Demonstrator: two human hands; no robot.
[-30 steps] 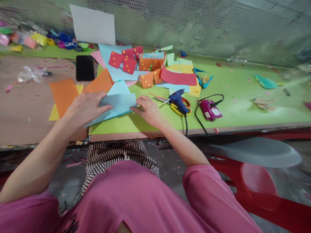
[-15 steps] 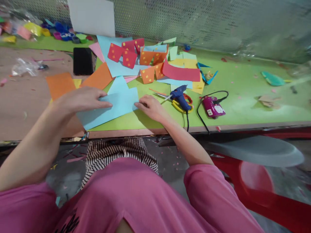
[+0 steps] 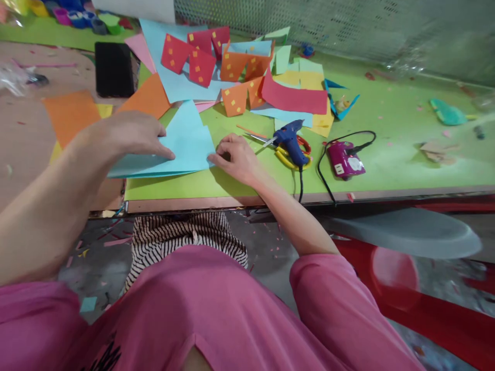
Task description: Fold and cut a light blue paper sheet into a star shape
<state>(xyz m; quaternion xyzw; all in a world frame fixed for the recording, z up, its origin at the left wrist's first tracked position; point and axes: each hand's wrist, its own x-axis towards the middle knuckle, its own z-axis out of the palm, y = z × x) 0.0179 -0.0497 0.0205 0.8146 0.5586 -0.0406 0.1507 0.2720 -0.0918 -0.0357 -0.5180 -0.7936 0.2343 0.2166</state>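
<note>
A light blue sheet of paper lies on the green table top in front of me, its near edge showing a layered fold. My left hand rests across its left part, fingers stretched out over the paper. At the right corner of the sheet, my right hand has thumb and forefinger closed in a pinch on the paper's edge. Just right of that hand lie a blue glue gun and scissors with yellow and red handles, the gun partly covering them.
Red spotted paper pieces and orange spotted ones stand behind the sheet. A black phone-like slab lies back left. To the right sit a magenta power box with a black cable and a teal leaf shape.
The sheet's near edge has swung level and shows its folded layers. Both hands stay on the paper. The view has shifted, so the table's things appear higher.
</note>
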